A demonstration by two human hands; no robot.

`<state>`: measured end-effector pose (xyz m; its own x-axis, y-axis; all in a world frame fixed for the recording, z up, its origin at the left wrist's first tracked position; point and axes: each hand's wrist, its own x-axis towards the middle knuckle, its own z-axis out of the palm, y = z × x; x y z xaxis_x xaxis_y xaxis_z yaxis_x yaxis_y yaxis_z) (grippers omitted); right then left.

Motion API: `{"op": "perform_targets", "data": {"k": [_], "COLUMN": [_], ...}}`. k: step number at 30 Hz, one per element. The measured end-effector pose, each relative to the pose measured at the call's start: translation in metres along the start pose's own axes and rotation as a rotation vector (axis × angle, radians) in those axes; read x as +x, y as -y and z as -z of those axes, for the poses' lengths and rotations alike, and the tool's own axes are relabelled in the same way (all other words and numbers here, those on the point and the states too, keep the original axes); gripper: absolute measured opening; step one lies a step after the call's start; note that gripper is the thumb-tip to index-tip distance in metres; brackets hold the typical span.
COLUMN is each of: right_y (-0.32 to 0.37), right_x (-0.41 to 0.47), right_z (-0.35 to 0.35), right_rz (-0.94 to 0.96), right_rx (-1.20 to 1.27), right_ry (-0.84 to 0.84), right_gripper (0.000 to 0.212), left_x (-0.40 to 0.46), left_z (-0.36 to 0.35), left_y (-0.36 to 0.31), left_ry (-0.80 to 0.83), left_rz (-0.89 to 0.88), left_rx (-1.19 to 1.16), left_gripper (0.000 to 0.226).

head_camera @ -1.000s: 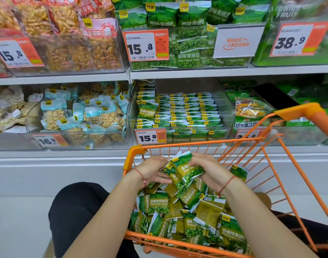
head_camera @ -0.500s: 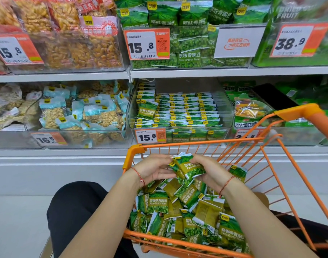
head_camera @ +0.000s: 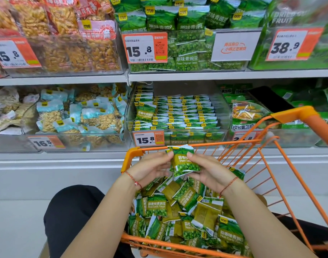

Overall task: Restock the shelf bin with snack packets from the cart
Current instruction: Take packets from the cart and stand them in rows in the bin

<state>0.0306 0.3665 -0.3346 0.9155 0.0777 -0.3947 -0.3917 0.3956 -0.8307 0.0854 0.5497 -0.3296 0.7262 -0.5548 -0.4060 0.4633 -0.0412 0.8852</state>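
Note:
Between both hands I hold a small stack of green garlic pea packets [head_camera: 183, 161] upright above the orange cart [head_camera: 289, 118]. My left hand [head_camera: 152, 167] pinches the stack's left edge and my right hand [head_camera: 209, 171] grips its right side. Below them a heap of the same green packets [head_camera: 187, 216] fills the cart. Straight ahead on the lower shelf stands the clear bin [head_camera: 222, 108] with neat rows of matching packets [head_camera: 178, 112], behind a 15.8 price tag [head_camera: 148, 139].
Left of that bin stands a bin of blue nut packets [head_camera: 81, 116]; to the right are mixed fruit snack bags [head_camera: 247, 112]. The upper shelf [head_camera: 178, 75] carries larger pea bags and orange snacks. The cart's far rim lies between my hands and the shelf.
Both hands have lifted out of the heap and squared the gathered packets into an upright stack, now held higher near the cart's far rim.

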Motion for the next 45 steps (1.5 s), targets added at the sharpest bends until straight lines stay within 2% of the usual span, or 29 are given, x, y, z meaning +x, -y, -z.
{"op": "perform_targets", "data": {"k": [3,4,7,8,9,11,13,14,15,17,20,23,24,25,26,27,29,30,32,34,35,38,39,42,45], "right_y": [0.000,-0.001,-0.002,-0.003,-0.003,-0.002,0.000,0.003,0.006,0.014,0.028,0.047,0.052,0.057,0.059,0.061,0.063,0.063,0.070,0.076,0.078,0.085,0.087,0.082,0.077], "right_x": [-0.003,-0.004,-0.007,-0.007,-0.006,-0.006,-0.004,-0.004,-0.003,-0.001,0.008,0.020,0.026,0.033,0.043,0.050,0.067,0.076,0.091,0.107,0.113,0.123,0.124,0.135,0.147], "right_z": [-0.010,-0.013,-0.021,-0.021,-0.021,-0.023,-0.027,-0.030,-0.034,-0.040,-0.048,-0.062,-0.066,-0.068,-0.067,-0.069,-0.074,-0.074,-0.074,-0.068,-0.065,-0.061,-0.060,-0.055,-0.055], "right_rz": [0.094,0.145,0.325,0.366,0.387,0.403,0.445,0.465,0.483,0.512,0.508,0.454,0.431,0.414,0.400,0.392,0.417,0.416,0.417,0.409,0.404,0.410,0.408,0.319,0.289], "right_rx": [-0.124,-0.199,-0.484,-0.550,-0.598,-0.669,-0.762,-0.791,-0.803,-0.798,-0.799,-0.713,-0.704,-0.714,-0.724,-0.749,-0.791,-0.795,-0.767,-0.725,-0.729,-0.757,-0.779,-0.858,-0.914], "right_ry": [-0.080,-0.114,-0.199,-0.209,-0.208,-0.196,-0.207,-0.200,-0.200,-0.225,-0.214,-0.140,-0.138,-0.131,-0.116,-0.097,-0.076,-0.095,-0.126,-0.166,-0.196,-0.247,-0.255,-0.246,-0.226], "right_gripper": [0.066,0.065,0.050,0.051,0.050,0.048,0.065,0.078,0.084,0.079,0.076,0.076,0.079,0.075,0.062,0.045,0.039,0.040,0.036,0.033,0.038,0.049,0.055,0.078,0.095], "left_x": [0.000,0.001,0.001,0.001,-0.001,-0.001,-0.003,-0.003,-0.004,-0.005,-0.004,0.001,0.005,0.008,0.013,0.014,0.020,0.024,0.027,0.034,0.038,0.069,0.078,0.097,0.110], "left_z": [-0.002,-0.001,-0.001,0.000,0.000,0.001,0.001,0.002,0.002,0.003,0.009,0.014,0.017,0.018,0.022,0.022,0.028,0.032,0.041,0.055,0.064,0.091,0.097,0.106,0.112], "left_y": [0.003,0.004,0.005,0.005,0.003,-0.001,-0.008,-0.011,-0.015,-0.022,-0.035,-0.049,-0.052,-0.056,-0.059,-0.066,-0.077,-0.081,-0.086,-0.091,-0.093,-0.101,-0.107,-0.121,-0.126], "left_ry": [0.051,0.077,0.190,0.212,0.222,0.216,0.181,0.158,0.131,0.057,-0.084,-0.217,-0.247,-0.262,-0.266,-0.283,-0.315,-0.325,-0.379,-0.556,-0.634,-0.788,-0.799,-0.728,-0.774], "left_rz": [0.012,0.026,0.104,0.117,0.109,0.032,-0.064,-0.094,-0.118,-0.170,-0.226,-0.265,-0.249,-0.225,-0.209,-0.186,-0.147,-0.136,-0.173,-0.425,-0.543,-0.720,-0.719,-0.510,-0.459], "left_rx": [0.083,0.118,0.102,0.068,0.052,0.109,0.184,0.205,0.216,0.224,0.248,0.223,0.202,0.169,0.105,0.039,0.014,0.060,0.346,0.814,1.022,1.402,1.476,1.645,1.685], "left_gripper": [0.036,0.044,0.117,0.126,0.122,0.084,0.046,0.041,0.040,0.038,0.054,0.046,0.054,0.061,0.060,0.053,0.035,0.038,0.047,0.047,0.046,0.032,0.031,0.033,0.032]}}
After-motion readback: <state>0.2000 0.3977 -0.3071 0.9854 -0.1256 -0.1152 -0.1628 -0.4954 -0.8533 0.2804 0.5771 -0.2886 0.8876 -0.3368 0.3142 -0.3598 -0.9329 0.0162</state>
